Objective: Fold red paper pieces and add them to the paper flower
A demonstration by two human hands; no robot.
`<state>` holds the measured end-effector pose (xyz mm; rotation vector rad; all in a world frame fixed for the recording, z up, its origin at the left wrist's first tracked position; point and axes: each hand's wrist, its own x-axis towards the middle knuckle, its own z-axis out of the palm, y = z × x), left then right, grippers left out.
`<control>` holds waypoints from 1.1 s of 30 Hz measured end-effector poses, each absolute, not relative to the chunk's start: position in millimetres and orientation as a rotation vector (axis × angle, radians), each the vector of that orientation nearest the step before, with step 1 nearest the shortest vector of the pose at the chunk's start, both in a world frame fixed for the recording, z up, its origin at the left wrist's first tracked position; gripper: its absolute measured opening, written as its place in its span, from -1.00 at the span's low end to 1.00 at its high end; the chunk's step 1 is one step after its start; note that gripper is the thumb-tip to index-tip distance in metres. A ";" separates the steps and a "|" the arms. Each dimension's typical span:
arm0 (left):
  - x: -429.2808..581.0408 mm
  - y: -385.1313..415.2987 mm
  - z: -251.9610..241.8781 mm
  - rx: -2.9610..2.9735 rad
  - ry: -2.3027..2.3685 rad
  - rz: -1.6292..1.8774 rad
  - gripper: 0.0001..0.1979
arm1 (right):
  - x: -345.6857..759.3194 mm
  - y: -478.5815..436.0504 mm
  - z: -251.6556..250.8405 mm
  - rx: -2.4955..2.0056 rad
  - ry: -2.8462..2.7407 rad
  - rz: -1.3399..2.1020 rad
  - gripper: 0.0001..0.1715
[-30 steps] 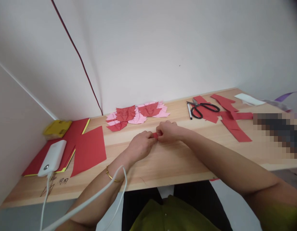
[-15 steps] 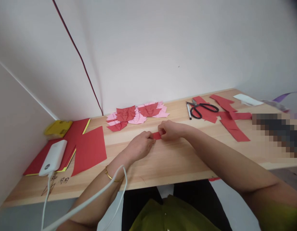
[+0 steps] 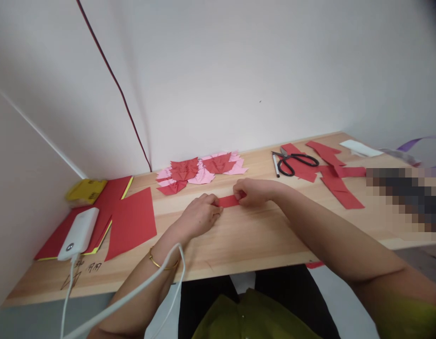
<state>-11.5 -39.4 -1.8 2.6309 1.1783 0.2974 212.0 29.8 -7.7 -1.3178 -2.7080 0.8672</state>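
A narrow red paper strip (image 3: 229, 201) lies at the middle of the wooden table, stretched between my two hands. My left hand (image 3: 202, 214) has its curled fingers closed on the strip's left end. At the right end, my right hand (image 3: 255, 192) pinches the paper between thumb and fingers. Both ends of the strip are partly covered by my fingers. Just beyond my hands, against the wall, sit several folded, jagged-edged red and pink paper pieces (image 3: 184, 169).
On the right lie black-handled scissors (image 3: 297, 161), a white pen (image 3: 275, 165) and red paper scraps (image 3: 341, 192). To the left are a red paper sheet (image 3: 133, 223), a white power bank (image 3: 79, 233) with a cable, and a yellow packet (image 3: 86, 192).
My left hand has shifted slightly left and my right hand slightly right, so more of the red strip shows between them. Both hands still hold it.
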 end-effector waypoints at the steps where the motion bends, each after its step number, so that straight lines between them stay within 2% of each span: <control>1: -12.4 -39.4 -1.3 2.656 1.179 0.276 -0.74 | 213.5 30.2 -5.4 -1.308 -2.710 0.895 -0.85; 6: -17.5 -35.4 -2.7 2.693 1.161 0.262 -0.77 | 212.3 28.7 1.9 -1.356 -2.563 1.075 -0.75; 10: -21.1 -28.0 -8.5 2.608 1.096 0.346 -0.81 | 200.1 24.6 -5.6 -1.419 -2.542 0.793 -0.57; 16: -22.5 -19.6 -18.1 2.385 1.236 0.586 -0.93 | 191.2 19.1 -2.5 -1.556 -2.546 0.786 -0.61; 17: -22.2 -18.7 -19.3 2.367 1.279 0.641 -0.88 | 191.0 18.3 -0.7 -1.573 -2.537 0.789 -0.63; 21: -21.1 -14.8 -24.9 2.271 1.378 0.790 -0.48 | 191.0 16.8 1.5 -1.535 -2.481 0.839 -0.71; 26: -18.4 -8.7 -32.1 1.676 1.257 0.985 -0.19 | 191.0 19.1 -2.6 -1.330 -2.195 1.177 -0.76; 28: -16.5 -7.2 -32.5 1.411 1.152 1.063 -0.12 | 190.4 19.8 -3.3 -1.250 -2.070 1.301 -0.77; 30: -14.6 -6.8 -31.8 1.255 1.048 1.113 -0.23 | 189.4 19.8 -3.4 -1.180 -1.964 1.399 -0.75; 33: -12.0 -7.5 -31.4 1.175 0.952 1.104 -0.56 | 187.5 18.9 -4.2 -1.106 -1.874 1.487 -0.71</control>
